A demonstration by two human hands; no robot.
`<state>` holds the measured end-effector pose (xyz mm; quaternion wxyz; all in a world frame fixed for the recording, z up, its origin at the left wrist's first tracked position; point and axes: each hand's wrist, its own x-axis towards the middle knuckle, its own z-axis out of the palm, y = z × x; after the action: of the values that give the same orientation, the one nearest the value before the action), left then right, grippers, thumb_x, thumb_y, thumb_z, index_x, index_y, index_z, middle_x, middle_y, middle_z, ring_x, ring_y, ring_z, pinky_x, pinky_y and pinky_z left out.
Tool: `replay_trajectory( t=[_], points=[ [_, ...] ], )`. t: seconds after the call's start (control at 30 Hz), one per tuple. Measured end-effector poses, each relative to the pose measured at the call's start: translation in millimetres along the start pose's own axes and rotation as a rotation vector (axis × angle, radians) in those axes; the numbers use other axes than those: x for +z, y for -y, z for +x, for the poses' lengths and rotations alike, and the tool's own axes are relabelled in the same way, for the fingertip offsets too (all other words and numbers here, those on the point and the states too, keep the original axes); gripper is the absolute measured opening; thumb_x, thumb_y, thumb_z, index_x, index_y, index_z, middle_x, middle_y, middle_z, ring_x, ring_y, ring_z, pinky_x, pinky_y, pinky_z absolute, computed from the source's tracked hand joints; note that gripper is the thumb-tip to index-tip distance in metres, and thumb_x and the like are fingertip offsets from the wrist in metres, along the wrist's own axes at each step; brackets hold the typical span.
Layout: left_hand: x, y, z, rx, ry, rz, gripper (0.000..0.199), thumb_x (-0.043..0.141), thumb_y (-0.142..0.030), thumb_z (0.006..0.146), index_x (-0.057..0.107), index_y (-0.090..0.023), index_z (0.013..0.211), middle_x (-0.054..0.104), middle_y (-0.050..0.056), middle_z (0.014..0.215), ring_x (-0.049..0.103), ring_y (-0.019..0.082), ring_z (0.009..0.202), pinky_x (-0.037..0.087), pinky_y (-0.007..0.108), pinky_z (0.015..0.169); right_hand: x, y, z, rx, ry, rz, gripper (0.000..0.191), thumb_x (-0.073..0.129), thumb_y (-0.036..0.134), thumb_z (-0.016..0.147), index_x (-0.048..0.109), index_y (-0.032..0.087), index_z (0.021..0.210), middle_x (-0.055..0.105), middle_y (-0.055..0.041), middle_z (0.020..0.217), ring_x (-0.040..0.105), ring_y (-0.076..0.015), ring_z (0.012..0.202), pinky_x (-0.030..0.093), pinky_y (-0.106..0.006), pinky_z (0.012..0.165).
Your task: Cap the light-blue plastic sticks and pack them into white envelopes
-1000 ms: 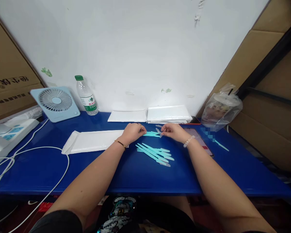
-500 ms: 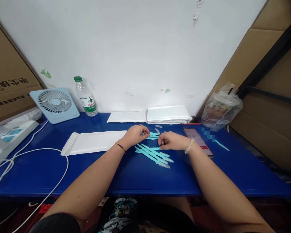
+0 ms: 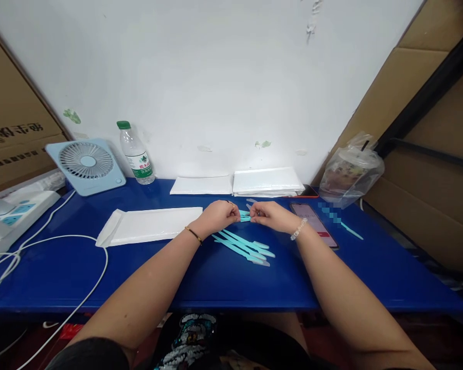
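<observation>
Several turquoise sticks (image 3: 245, 216) stretch between my two hands over the blue table. My left hand (image 3: 221, 216) pinches their left ends, and my right hand (image 3: 268, 215) pinches the right ends. Just below, a fanned pile of turquoise sticks (image 3: 243, 246) with pale translucent tips lies on the table. Small translucent pieces lie behind my hands, partly hidden by them. Left of my left hand, a white padded envelope (image 3: 150, 225) lies flat.
White envelopes (image 3: 268, 181) lie along the wall. A phone (image 3: 314, 224) and a single turquoise stick (image 3: 351, 230) are at right, below a bagged drink (image 3: 347, 172). At left stand a bottle (image 3: 139, 159), a fan (image 3: 88, 164) and a power strip (image 3: 19, 218) with white cables.
My right hand has moved up and left from beside the pile, and its fingers now close on the sticks by my left hand. One stick has left the pile's upper edge.
</observation>
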<state>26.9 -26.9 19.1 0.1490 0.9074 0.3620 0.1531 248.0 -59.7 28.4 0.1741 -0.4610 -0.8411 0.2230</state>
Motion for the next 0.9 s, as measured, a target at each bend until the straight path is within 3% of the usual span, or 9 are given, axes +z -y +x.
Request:
replay_trajectory(
  t=[0.17, 0.27, 0.4, 0.5, 0.57, 0.73, 0.9],
  points=[
    [-8.2, 9, 1, -0.134, -0.06, 0.042, 0.018, 0.054, -0.033, 0.079, 0.067, -0.022, 0.085, 0.066, 0.001, 0.08, 0.058, 0.015, 0.072, 0.038, 0.023, 0.062, -3, -13, 3, 0.1, -0.118, 0.032, 0.014, 0.055, 0.031, 0.079, 0.059, 0.017, 0.08, 0.053, 0.0023, 0.061, 0.044, -0.0105, 0.053, 0.032, -0.022, 0.052],
    [-10.2, 3, -3, -0.069, -0.072, 0.039, 0.032, 0.061, -0.045, 0.074, 0.064, -0.024, 0.098, 0.064, 0.001, 0.091, 0.058, 0.017, 0.085, 0.041, 0.024, 0.07, -3, -16, 6, 0.107, -0.211, -0.009, 0.015, 0.055, 0.03, 0.078, 0.06, 0.017, 0.082, 0.053, 0.002, 0.061, 0.043, -0.0104, 0.053, 0.032, -0.022, 0.053],
    [-9.2, -12, -9, 0.085, 0.173, -0.042, 0.028, 0.064, -0.047, 0.07, 0.067, -0.024, 0.084, 0.063, 0.0, 0.086, 0.058, 0.014, 0.077, 0.04, 0.022, 0.064, -7, -15, 4, 0.079, -0.246, -0.076, 0.013, 0.054, 0.027, 0.078, 0.061, 0.017, 0.08, 0.056, 0.0008, 0.063, 0.044, -0.0107, 0.055, 0.033, -0.023, 0.056],
    [-5.6, -17, -11, 0.041, 0.298, -0.073, 0.019, 0.062, -0.04, 0.074, 0.065, -0.022, 0.074, 0.064, -0.002, 0.072, 0.057, 0.012, 0.065, 0.036, 0.021, 0.055, -10, -12, 0, 0.092, -0.191, -0.018, 0.016, 0.054, 0.03, 0.078, 0.062, 0.016, 0.08, 0.058, -0.0002, 0.066, 0.046, -0.011, 0.055, 0.034, -0.023, 0.054],
    [-3.2, -15, -11, -0.008, 0.279, -0.062, 0.018, 0.059, -0.038, 0.076, 0.064, -0.021, 0.073, 0.064, -0.001, 0.07, 0.055, 0.012, 0.062, 0.034, 0.021, 0.052, -11, -10, -2, 0.096, -0.109, 0.064, 0.021, 0.053, 0.034, 0.079, 0.063, 0.015, 0.08, 0.059, -0.0006, 0.066, 0.047, -0.0112, 0.055, 0.035, -0.023, 0.053],
    [-3.0, -7, -8, -0.052, 0.093, 0.003, 0.022, 0.052, -0.04, 0.081, 0.062, -0.02, 0.079, 0.065, 0.001, 0.079, 0.056, 0.014, 0.068, 0.034, 0.023, 0.054, -12, -5, -6, 0.1, 0.094, 0.222, 0.032, 0.057, 0.045, 0.077, 0.065, 0.014, 0.083, 0.062, -0.0018, 0.07, 0.052, -0.0117, 0.06, 0.039, -0.023, 0.054],
    [-8.5, -1, -7, -0.069, 0.007, 0.021, 0.022, 0.049, -0.037, 0.084, 0.062, -0.02, 0.078, 0.065, 0.001, 0.078, 0.057, 0.014, 0.067, 0.033, 0.023, 0.055, -12, -6, -6, 0.142, 0.106, 0.365, 0.032, 0.064, 0.044, 0.072, 0.064, 0.014, 0.083, 0.063, -0.0014, 0.068, 0.05, -0.0097, 0.053, 0.042, -0.023, 0.052]
  ],
)
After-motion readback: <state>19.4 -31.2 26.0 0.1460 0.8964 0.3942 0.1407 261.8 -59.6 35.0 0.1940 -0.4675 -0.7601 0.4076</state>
